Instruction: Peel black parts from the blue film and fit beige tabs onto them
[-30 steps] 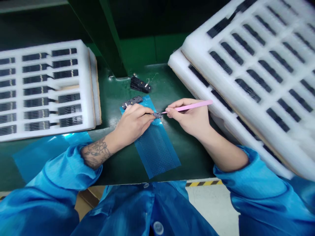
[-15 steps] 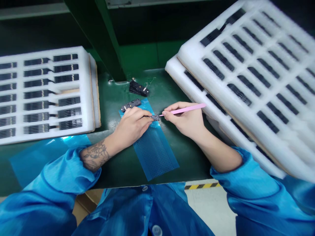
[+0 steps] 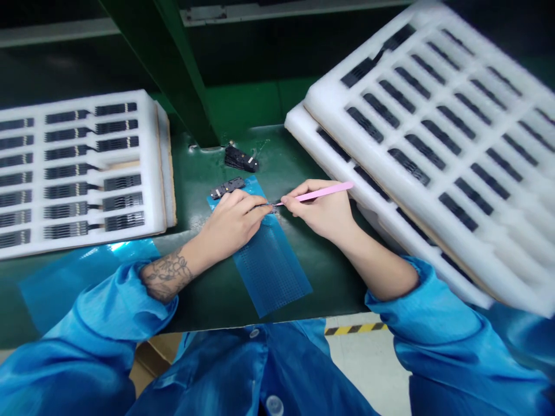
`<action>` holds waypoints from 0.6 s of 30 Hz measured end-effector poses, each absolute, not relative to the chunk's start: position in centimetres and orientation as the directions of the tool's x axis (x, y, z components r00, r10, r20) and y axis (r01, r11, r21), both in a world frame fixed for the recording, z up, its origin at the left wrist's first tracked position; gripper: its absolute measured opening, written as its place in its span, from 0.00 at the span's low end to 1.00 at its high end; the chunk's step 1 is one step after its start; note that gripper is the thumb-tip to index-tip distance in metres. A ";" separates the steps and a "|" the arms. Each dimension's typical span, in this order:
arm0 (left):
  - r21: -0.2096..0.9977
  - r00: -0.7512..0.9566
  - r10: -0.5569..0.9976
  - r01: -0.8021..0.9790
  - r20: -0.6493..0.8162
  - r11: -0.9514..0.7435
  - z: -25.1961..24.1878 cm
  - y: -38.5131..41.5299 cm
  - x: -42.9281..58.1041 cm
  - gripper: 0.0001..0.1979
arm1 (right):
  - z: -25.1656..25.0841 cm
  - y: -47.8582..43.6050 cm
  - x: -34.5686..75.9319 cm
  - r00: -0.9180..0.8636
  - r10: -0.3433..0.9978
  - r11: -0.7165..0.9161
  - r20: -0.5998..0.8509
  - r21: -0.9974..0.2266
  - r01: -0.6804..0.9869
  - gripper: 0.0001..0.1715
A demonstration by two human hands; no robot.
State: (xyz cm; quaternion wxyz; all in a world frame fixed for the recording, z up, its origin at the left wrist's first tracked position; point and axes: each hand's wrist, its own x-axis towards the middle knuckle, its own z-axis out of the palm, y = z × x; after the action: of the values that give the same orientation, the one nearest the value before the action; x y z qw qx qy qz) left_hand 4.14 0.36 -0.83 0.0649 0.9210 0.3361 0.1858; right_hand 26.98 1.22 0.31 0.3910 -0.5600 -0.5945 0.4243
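My left hand point(image 3: 236, 219) is closed, its thumb and fingertips pinching a small black part point(image 3: 273, 211) over the blue sheet point(image 3: 273, 268). Pink tweezers point(image 3: 321, 192) rest in my right hand point(image 3: 327, 211), gripped between thumb and fingers. Their dark tip meets the part beside my left fingertips; whether it grips anything is too small to see. Just beyond my left hand, a dark flat piece point(image 3: 228, 188) lies at the sheet's far end. Farther back is a small stack of similar black pieces point(image 3: 240, 158).
A white foam tray point(image 3: 151, 173) with rows of black parts stands at the left. Stacked foam trays point(image 3: 321, 98) with dark parts slant along the right. Another blue film point(image 3: 87, 271) lies near my left sleeve. A green post point(image 3: 186, 75) rises at the back.
The view has shifted slightly. The tweezers' tip has moved a little left, closer to my left fingertips, and the held part now shows less. Both hands keep their grip.
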 end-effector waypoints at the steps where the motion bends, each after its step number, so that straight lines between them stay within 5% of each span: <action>1: 0.241 0.708 0.638 0.591 0.304 -0.770 -0.8 0.4 4.1 0.12 | 0.2 1.2 27.1 -0.061 0.998 0.009 -0.012 -0.946 0.323 0.09; 7: 0.274 0.682 0.621 0.557 0.388 -0.784 -0.8 0.3 3.9 0.08 | -0.4 1.0 27.7 -0.108 0.991 0.085 0.074 -0.992 0.098 0.13; 12: 0.282 0.668 0.594 0.525 0.448 -0.803 -0.9 0.3 3.8 0.03 | -1.0 1.0 27.8 -0.445 0.825 0.511 0.348 -0.797 0.323 0.11; 18: 0.268 0.622 0.626 0.575 0.471 -0.773 -0.2 0.3 3.1 0.04 | -1.0 1.3 28.0 -0.453 0.822 0.540 0.345 -0.726 0.425 0.08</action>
State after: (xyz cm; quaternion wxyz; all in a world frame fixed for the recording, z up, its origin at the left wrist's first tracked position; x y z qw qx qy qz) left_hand 3.14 0.29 -0.22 0.0459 0.8994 0.3336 0.2787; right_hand 28.02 1.29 -0.96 0.3510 -0.3877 -0.8042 0.2825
